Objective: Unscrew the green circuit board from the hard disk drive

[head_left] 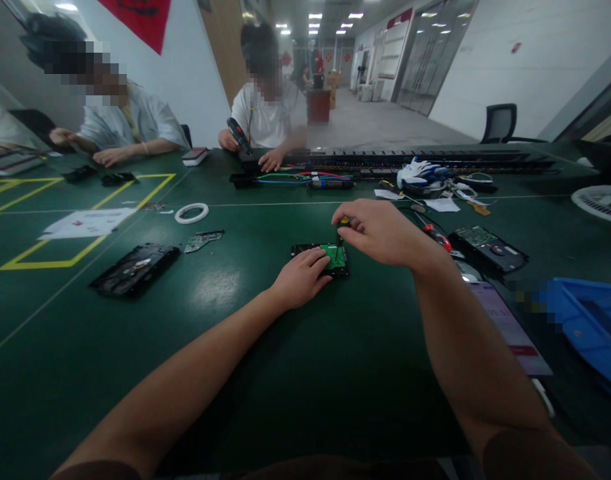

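Observation:
A black hard drive with a green circuit board (335, 257) lies on the green table in front of me. My left hand (301, 275) rests on its left part, fingers laid over the drive and the board's edge. Above the drive's right side, my right hand (372, 230) is closed around the handle of a screwdriver (339, 241) with a yellow and dark handle. The screwdriver stands nearly upright, its shaft pointing down at the board; whether the tip sits in a screw is too small to tell.
Drive casings (138, 267) lie left and right (489, 249), with a loose board (203, 241) and a white ring (191, 213). Gloves (421, 175), a red screwdriver (438, 237), a tablet (508, 327) and a blue bin (590, 327) are at right. People work across the table.

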Available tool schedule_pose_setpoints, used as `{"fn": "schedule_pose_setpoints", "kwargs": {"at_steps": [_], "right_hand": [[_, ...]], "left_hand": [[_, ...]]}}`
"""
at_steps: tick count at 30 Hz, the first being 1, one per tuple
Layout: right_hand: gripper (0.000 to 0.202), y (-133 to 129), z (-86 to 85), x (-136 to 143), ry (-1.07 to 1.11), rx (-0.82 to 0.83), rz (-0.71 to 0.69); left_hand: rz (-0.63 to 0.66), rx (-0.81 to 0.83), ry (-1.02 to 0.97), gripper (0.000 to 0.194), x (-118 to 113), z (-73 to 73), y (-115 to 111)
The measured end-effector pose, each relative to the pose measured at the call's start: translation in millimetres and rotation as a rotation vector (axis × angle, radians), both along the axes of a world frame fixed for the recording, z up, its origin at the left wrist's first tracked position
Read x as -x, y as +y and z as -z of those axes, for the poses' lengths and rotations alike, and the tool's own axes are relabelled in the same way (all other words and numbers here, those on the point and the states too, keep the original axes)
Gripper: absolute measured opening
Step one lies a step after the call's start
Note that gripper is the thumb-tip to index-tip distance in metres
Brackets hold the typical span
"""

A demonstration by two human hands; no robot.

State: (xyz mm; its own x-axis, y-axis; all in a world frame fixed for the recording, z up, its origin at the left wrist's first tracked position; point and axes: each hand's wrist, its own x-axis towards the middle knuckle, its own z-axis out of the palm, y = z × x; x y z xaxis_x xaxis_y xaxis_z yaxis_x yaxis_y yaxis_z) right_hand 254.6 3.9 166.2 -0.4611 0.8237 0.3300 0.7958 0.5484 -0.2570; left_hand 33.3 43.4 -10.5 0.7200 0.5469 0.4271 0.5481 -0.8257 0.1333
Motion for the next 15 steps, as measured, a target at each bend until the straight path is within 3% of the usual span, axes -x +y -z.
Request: {"fn": "schedule_pose_setpoints", "kwargs": {"at_steps": [15], "right_hand": [[0.016, 0.6, 0.5, 1.7, -0.03, -0.013, -0.004]], "left_hand": [[-0.009, -0.005, 0.012, 0.043, -1.0, -2.1, -1.6]]}}
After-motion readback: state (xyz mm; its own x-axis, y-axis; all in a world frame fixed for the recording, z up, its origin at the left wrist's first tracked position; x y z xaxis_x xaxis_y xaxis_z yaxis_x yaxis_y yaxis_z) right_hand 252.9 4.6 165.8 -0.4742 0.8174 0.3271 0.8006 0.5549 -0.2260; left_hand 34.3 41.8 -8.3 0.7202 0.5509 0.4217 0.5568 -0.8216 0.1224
